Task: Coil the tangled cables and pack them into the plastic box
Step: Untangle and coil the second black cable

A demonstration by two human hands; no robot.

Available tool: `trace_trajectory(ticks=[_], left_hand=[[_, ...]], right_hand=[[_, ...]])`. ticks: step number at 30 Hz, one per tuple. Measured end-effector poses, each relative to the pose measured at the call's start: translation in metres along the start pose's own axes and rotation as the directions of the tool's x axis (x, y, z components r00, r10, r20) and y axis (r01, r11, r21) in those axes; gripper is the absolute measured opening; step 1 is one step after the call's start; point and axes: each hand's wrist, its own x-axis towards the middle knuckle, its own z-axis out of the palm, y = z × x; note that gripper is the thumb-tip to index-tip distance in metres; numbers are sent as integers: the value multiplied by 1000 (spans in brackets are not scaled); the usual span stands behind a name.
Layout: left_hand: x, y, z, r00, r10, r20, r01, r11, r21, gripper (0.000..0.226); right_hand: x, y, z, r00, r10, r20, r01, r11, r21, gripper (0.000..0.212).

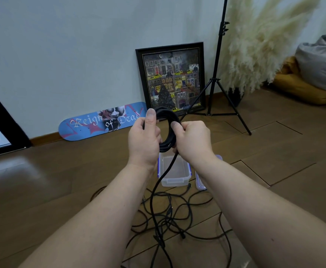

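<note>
Two hands hold a black coil (168, 130) of cable up in front of the wall. The left hand (144, 140) grips the coil's left side, thumb raised along its top. The right hand (192, 141) has its fingers (175, 125) curled round the coil's right side. One strand (159, 182) hangs from the bottom of the coil down to a tangle of cables (170, 215) spread on the wooden floor (61, 180). Beyond the tangle a clear plastic box (174, 171) stands open on the floor, its lid (200, 182) lying just beside its right edge. Against the wall lean a blue skateboard deck (92, 124) and a framed picture (171, 78), with a black tripod (216, 84) to the right.
</note>
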Motion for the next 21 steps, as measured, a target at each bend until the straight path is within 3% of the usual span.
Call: trace_trajectory(ticks=[4, 9, 12, 21], left_hand=[[2, 5, -3, 999, -43, -31, 43, 999, -12, 35], [2, 9, -5, 997, -78, 23, 79, 997, -23, 36], [1, 8, -6, 996, -80, 27, 80, 996, -24, 35], [-1, 2, -2, 995, -73, -66, 74, 997, 5, 33]], right_hand=[[-3, -2, -4, 994, -73, 81, 75, 997, -16, 37], [-9, -10, -16, 970, -232, 73, 243, 897, -370, 48], [-9, -11, -18, 949, -312, 46, 299, 842, -450, 45], [-8, -5, -5, 984, -165, 65, 176, 953, -247, 51]])
